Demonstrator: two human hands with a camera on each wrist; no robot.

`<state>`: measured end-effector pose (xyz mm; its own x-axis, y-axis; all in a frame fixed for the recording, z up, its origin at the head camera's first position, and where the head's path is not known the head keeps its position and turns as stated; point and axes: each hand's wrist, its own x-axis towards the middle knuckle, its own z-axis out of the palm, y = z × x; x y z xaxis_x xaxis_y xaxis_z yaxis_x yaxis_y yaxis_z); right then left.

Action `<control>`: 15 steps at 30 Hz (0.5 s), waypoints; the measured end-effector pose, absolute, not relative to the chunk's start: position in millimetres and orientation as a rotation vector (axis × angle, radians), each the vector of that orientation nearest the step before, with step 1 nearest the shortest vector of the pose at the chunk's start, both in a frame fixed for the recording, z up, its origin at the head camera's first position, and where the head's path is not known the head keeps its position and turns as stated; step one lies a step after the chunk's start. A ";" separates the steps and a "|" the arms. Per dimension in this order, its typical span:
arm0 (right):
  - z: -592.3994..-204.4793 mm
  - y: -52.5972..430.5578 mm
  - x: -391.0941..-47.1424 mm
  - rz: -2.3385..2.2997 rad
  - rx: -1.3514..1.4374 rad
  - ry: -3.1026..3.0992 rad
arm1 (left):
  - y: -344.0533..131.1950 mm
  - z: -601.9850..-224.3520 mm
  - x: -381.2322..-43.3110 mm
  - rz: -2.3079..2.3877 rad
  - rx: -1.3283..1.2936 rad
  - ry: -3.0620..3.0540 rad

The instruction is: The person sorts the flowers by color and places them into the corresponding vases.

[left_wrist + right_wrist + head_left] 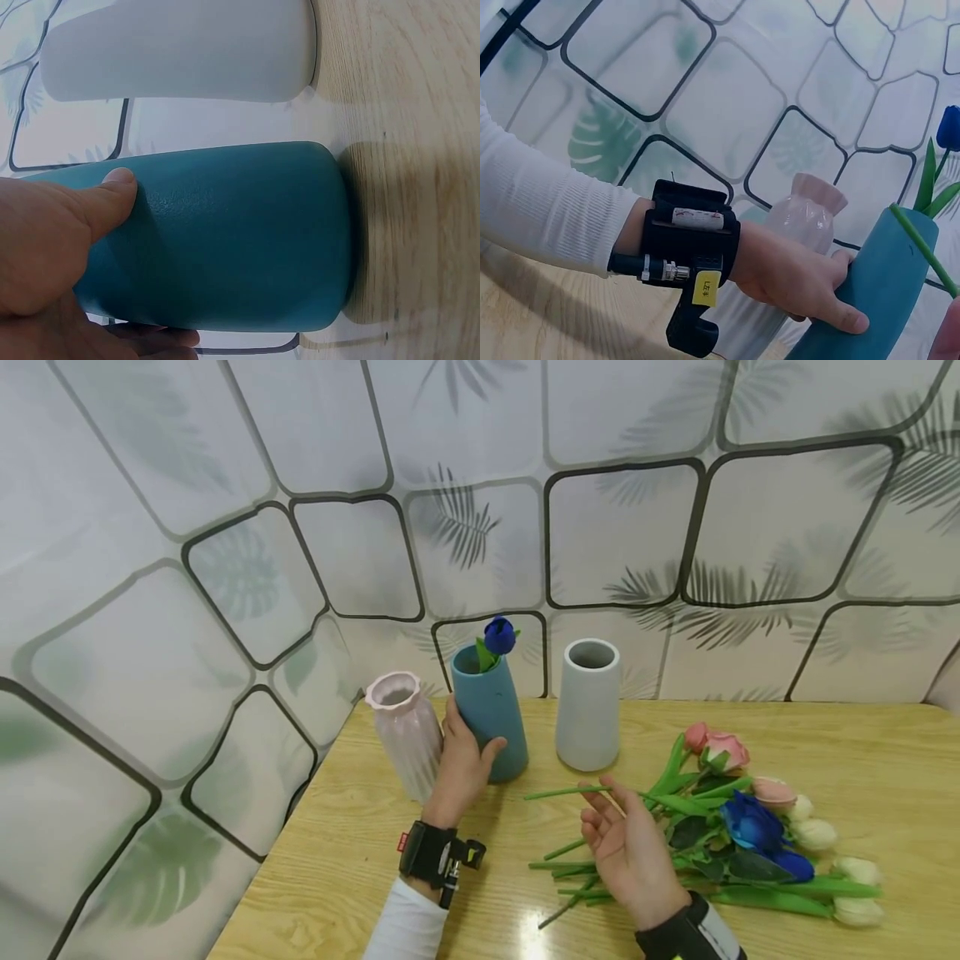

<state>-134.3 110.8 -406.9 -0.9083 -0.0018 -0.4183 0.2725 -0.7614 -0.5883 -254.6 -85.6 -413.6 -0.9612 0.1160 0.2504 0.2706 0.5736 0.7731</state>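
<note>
My left hand (463, 768) grips the lower body of a teal vase (491, 718), thumb on the near side and fingers round the left. A blue tulip (499, 636) with green leaves stands in the vase's mouth. In the left wrist view the thumb (112, 199) lies along the vase's side. My right hand (628, 852), palm turned up to the left, pinches a green flower stem (558, 793) at its fingertips. The stem's cut end points left toward the teal vase; its other end runs into the flower pile, where its bloom cannot be singled out.
A pink ruffled vase (401, 727) stands close on the left, a white vase (588, 710) on the right. Artificial flowers lie heaped at the right: a pink rose (726, 752), a blue rose (752, 821) and white tulips (815, 834). A patterned wall backs the wooden table (315, 868).
</note>
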 end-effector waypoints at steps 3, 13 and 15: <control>-403.6 111.5 -133.9 -2.752 0.594 1.060 | -85.8 -413.3 -254.5 -1.329 -0.335 -2.627; -393.2 109.4 -129.6 -2.715 0.567 1.231 | -85.6 -413.5 -254.4 -1.320 -0.338 -2.635; -391.5 108.9 -128.4 -2.700 0.546 1.283 | -85.6 -413.5 -254.4 -1.318 -0.340 -2.631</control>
